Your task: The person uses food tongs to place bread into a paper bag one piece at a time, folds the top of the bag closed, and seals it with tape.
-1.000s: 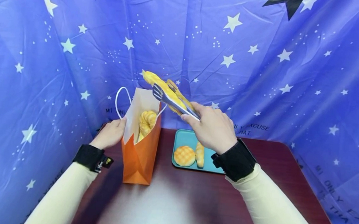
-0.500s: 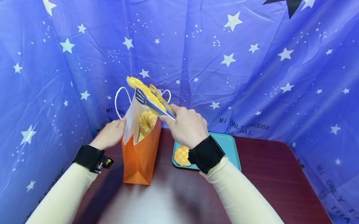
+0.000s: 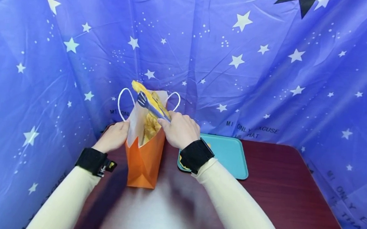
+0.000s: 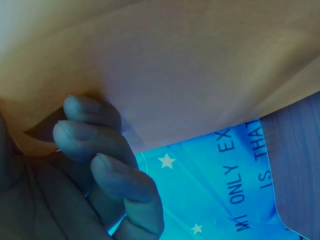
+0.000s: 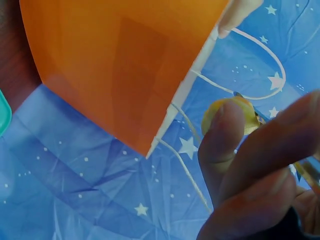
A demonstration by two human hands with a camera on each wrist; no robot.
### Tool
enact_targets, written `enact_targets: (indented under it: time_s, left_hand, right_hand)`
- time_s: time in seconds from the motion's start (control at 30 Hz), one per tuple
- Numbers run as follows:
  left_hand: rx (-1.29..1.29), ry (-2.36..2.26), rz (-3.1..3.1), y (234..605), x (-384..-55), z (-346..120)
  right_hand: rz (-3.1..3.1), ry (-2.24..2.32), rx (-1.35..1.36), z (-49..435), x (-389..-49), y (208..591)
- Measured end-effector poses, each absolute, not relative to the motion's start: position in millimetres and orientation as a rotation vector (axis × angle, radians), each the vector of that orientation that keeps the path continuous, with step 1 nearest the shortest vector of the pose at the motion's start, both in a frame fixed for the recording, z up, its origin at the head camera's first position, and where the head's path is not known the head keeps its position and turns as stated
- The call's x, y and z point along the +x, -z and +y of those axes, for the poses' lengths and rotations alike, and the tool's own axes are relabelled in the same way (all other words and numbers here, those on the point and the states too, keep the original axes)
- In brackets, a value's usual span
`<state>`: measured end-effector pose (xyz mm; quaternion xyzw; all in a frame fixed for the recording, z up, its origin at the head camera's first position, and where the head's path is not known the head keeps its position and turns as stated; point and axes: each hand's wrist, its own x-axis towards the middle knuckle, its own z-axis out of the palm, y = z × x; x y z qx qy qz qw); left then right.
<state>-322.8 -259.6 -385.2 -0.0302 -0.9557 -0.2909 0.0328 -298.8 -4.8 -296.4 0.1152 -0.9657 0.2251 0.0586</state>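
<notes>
An orange paper bag (image 3: pixel 142 158) with white cord handles stands upright on the dark red table (image 3: pixel 260 207). My left hand (image 3: pixel 112 136) pinches the bag's left rim and holds the mouth wide; the left wrist view shows its fingers (image 4: pixel 95 145) curled on the paper (image 4: pixel 200 85). My right hand (image 3: pixel 179 130) grips metal tongs (image 3: pixel 151 106) that clamp a long yellow bread (image 3: pixel 144 93) right over the bag's mouth. Another yellow pastry (image 3: pixel 150 126) lies inside the bag. In the right wrist view the bag's orange side (image 5: pixel 125 65) fills the top, with the bread (image 5: pixel 232 115) behind my fingers.
A teal tray (image 3: pixel 228 156) lies on the table right of the bag, its left part hidden by my right wrist. Blue star-printed cloth (image 3: pixel 271 64) walls in the table at the back and on both sides.
My right hand has carried the tongs and long bread leftward and down from above the tray to the bag's mouth. My left hand has stayed on the bag's rim.
</notes>
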Motion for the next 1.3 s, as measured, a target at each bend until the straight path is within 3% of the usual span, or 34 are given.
enact_targets:
  time_s: [0.53, 1.3]
  left_hand:
    - [-0.078, 0.91, -2.927, 387, -324, -261]
    - [-0.092, 0.911, -2.946, 386, -326, -261]
  right_hand:
    - [-3.014, -0.603, 0.208, -4, -308, 311]
    - [-2.986, -0.686, 0.308, 9, -307, 314]
